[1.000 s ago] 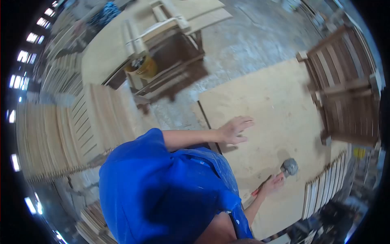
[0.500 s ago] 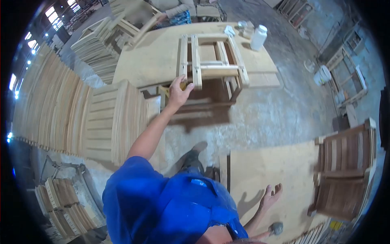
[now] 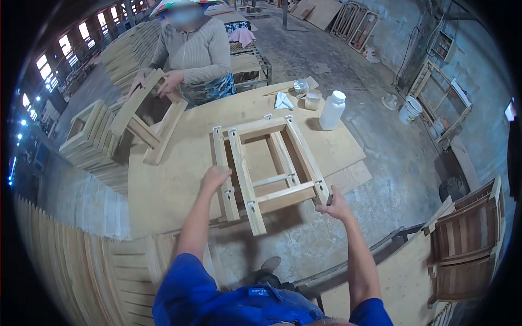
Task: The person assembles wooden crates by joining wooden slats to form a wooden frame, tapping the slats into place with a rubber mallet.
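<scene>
Wooden frame (image 3: 243,169), one — left hand (image 3: 217,178) and right hand (image 3: 336,206), both half-closed, gripping opposite sides.

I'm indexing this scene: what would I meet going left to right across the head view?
Wooden assembly with a curved board → left hand → pale wooden frame → white bottle → white bucket → brown slatted panels.

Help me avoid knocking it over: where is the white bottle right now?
In the head view, the white bottle stands on the right part of the table, right of the wooden frame and beside a small cup.
</scene>
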Demonstrator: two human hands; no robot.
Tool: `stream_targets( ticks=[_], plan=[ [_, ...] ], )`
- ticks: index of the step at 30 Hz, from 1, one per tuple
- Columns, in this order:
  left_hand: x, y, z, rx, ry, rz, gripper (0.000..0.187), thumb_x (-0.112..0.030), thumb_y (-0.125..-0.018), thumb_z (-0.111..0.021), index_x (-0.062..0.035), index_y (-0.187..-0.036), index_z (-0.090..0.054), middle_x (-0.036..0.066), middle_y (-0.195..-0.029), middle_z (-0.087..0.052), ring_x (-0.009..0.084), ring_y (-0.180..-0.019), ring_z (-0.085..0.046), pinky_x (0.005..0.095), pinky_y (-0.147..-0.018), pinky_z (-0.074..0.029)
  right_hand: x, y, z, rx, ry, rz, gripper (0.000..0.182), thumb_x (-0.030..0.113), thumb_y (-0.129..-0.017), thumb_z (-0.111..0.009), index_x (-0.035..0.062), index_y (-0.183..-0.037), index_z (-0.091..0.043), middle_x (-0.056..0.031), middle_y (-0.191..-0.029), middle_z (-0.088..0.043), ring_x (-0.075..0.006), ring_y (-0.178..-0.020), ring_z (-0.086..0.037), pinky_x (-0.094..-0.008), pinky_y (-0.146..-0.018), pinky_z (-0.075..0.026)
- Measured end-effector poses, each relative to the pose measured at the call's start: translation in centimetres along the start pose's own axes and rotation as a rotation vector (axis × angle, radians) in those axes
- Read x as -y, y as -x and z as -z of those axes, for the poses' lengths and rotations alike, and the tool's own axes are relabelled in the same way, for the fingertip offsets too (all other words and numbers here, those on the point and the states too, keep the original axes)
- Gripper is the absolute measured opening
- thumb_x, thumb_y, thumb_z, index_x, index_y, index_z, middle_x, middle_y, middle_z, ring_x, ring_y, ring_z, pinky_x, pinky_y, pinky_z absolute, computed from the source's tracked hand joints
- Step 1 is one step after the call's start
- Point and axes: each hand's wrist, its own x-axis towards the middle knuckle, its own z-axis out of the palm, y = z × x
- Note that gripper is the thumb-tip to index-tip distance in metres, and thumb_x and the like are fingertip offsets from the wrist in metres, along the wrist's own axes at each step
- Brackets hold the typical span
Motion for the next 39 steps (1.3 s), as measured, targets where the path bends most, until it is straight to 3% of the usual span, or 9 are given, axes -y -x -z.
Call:
stream_targets(
  ticks=[3, 6, 8, 12, 17, 22, 24, 31, 39],
  plan=[
    [0.3, -1.9, -1.2, -0.17, -0.082, -0.016, 0.069, -0.044, -0.073, -0.072, 0.0036, -0.121, -0.058, 0.028, -0.112, -0.067, 0.0415, -0.106, -0.066, 0.0465, -0.092, -0.051, 0.0, -2.8, -0.6, 0.477, -0.415, -0.2, 0.099, 0.027, -0.06, -0.087, -0.0024, -0.141, -0.039, -0.0229, -0.128, -0.056, -0.0361, -0.12, -0.055, -0.0425, -0.105, -0.043],
    [1.0, -3.8, -2.5, -0.257, -0.121, 0.001, 0.059, -0.044, -0.072, -0.071, 0.0007, -0.11, -0.066, 0.026, -0.108, -0.068, 0.0381, -0.107, -0.066, 0.0476, -0.092, -0.051, -2.5, -4.3, -3.8, 0.194, -0.175, 0.058, 0.099, 0.019, -0.057, -0.082, -0.0002, -0.143, -0.038, -0.0233, -0.115, -0.063, -0.0333, -0.104, -0.064, -0.0426, -0.094, -0.051],
    [0.4, -3.6, -1.9, -0.204, -0.125, -0.021, 0.058, -0.042, -0.073, -0.069, 0.0012, -0.111, -0.065, 0.027, -0.112, -0.067, 0.0395, -0.109, -0.064, 0.0482, -0.093, -0.051, -2.3, -4.3, -4.1, 0.131, -0.293, 0.148, 0.086, 0.007, -0.062, -0.072, 0.0003, -0.141, -0.04, -0.0165, -0.107, -0.061, -0.0229, -0.077, -0.066, -0.0358, -0.067, -0.057],
    [2.6, -6.8, -3.6, -0.205, -0.129, -0.103, 0.056, -0.038, -0.074, -0.062, 0.0026, -0.112, -0.064, 0.028, -0.114, -0.065, 0.044, -0.109, -0.062, 0.0497, -0.093, -0.05, 2.1, 1.5, -3.5, 0.25, -0.736, -0.165, 0.093, 0.005, -0.063, -0.069, 0.0039, -0.147, -0.029, -0.0152, -0.093, -0.061, -0.018, -0.056, -0.06, -0.0328, -0.045, -0.049],
    [-0.8, -8.4, -2.9, -0.169, -0.14, -0.182, 0.053, -0.03, -0.08, -0.061, 0.0116, -0.112, -0.062, 0.032, -0.117, -0.063, 0.0441, -0.11, -0.061, 0.0491, -0.093, -0.047, 8.9, 10.2, 0.6, 0.193, -0.782, -0.4, 0.098, 0.005, -0.067, -0.071, 0.0108, -0.152, -0.022, -0.0144, -0.087, -0.064, -0.0185, -0.055, -0.06, -0.0339, -0.048, -0.051],
    [-6.6, -15.6, -0.1, -0.115, -0.056, -0.314, 0.023, -0.01, -0.069, -0.063, 0.0093, -0.081, -0.065, 0.015, -0.082, -0.066, 0.0297, -0.079, -0.063, 0.0441, -0.073, -0.051, 10.7, 11.0, 4.2, 0.052, -1.086, -0.482, 0.092, 0.005, -0.065, -0.072, 0.0082, -0.147, -0.032, -0.0143, -0.09, -0.065, -0.02, -0.065, -0.063, -0.0351, -0.056, -0.054],
    [-8.2, -14.7, 2.0, -0.077, 0.07, -0.262, 0.041, -0.009, -0.067, -0.067, 0.0151, -0.099, -0.062, 0.024, -0.105, -0.065, 0.0371, -0.094, -0.062, 0.0449, -0.089, -0.048, 9.6, 11.4, 0.8, -0.152, -0.847, -0.324, 0.085, 0.002, -0.062, -0.072, 0.0044, -0.14, -0.041, -0.0138, -0.1, -0.064, -0.0202, -0.082, -0.064, -0.0347, -0.068, -0.056],
    [-13.1, -9.6, 3.7, 0.001, 0.102, -0.176, 0.04, -0.005, -0.065, -0.067, 0.016, -0.098, -0.06, 0.022, -0.1, -0.063, 0.032, -0.088, -0.061, 0.0442, -0.084, -0.049, 8.4, 24.9, 3.6, -0.412, -1.243, -0.557, 0.085, 0.0, -0.058, -0.076, -0.0001, -0.137, -0.044, -0.0098, -0.112, -0.059, -0.0202, -0.098, -0.061, -0.0346, -0.081, -0.055],
    [-17.0, 4.4, 0.4, 0.291, -0.005, -0.564, 0.047, -0.018, -0.086, -0.068, 0.0144, -0.119, -0.061, 0.019, -0.12, -0.061, 0.0269, -0.115, -0.054, 0.0388, -0.101, -0.042, -1.1, 50.9, 1.0, -0.914, -0.947, -0.8, 0.098, 0.014, -0.056, -0.078, -0.001, -0.144, -0.037, -0.017, -0.125, -0.057, -0.0277, -0.114, -0.056, -0.0354, -0.103, -0.044]
  ],
)
